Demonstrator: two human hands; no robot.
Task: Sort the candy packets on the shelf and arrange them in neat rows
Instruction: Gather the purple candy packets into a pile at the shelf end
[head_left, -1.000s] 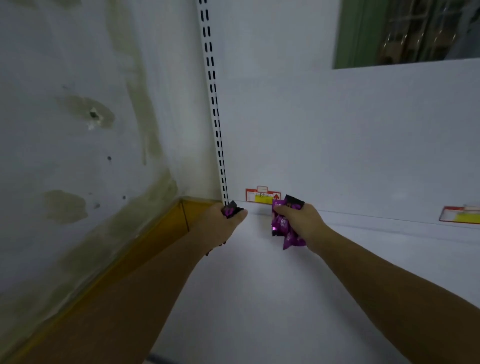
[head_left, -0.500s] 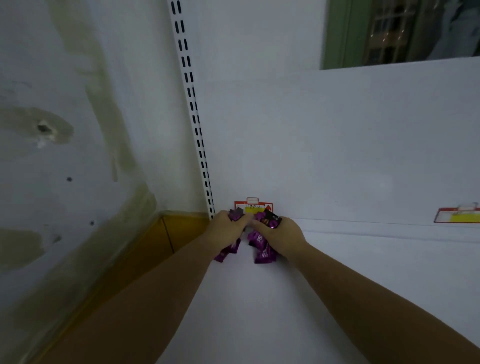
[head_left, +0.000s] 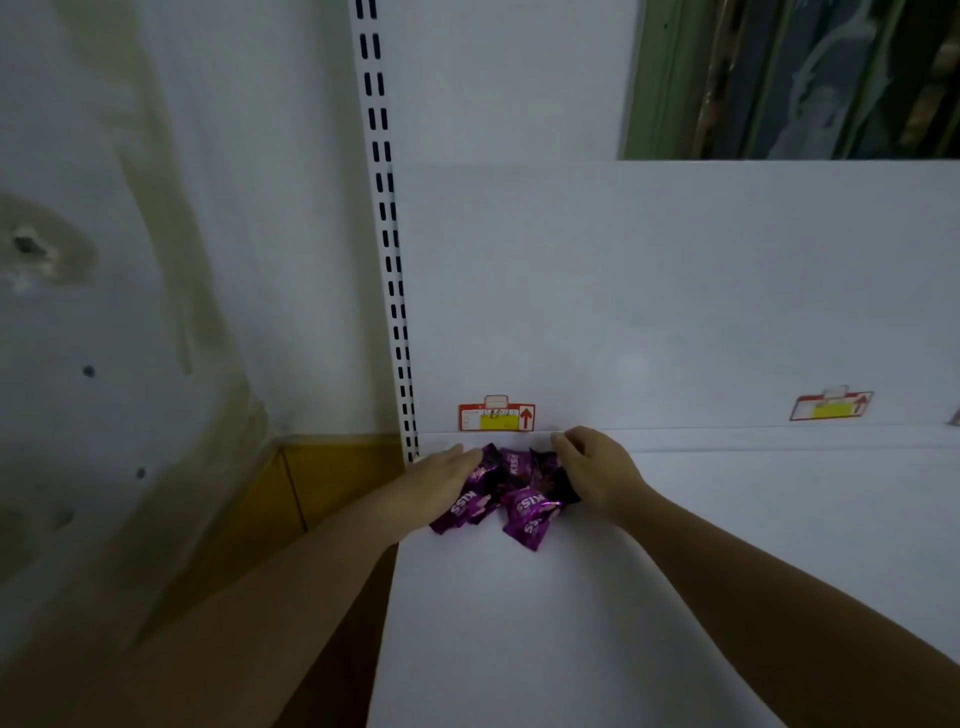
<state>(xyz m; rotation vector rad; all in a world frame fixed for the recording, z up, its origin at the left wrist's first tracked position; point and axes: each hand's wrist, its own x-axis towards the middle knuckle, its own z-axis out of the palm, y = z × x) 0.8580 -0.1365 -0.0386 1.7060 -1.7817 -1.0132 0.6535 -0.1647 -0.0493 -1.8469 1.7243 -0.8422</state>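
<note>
Here, the left hand (head_left: 441, 480) and right hand (head_left: 597, 475) rest flat, released, on both sides of purple candy packets (head_left: 511, 493) piled at the shelf's (head_left: 571, 623) far left corner.

- Purple candy packets (head_left: 511, 491) lie in a loose cluster at the back left corner of the white shelf (head_left: 571, 623).
- The left hand (head_left: 441, 480) and right hand (head_left: 597, 470) flank the cluster, fingers (head_left: 563, 439) extended, touching its sides.
- A red-and-yellow price tag (head_left: 496, 415) sits just behind.
</note>
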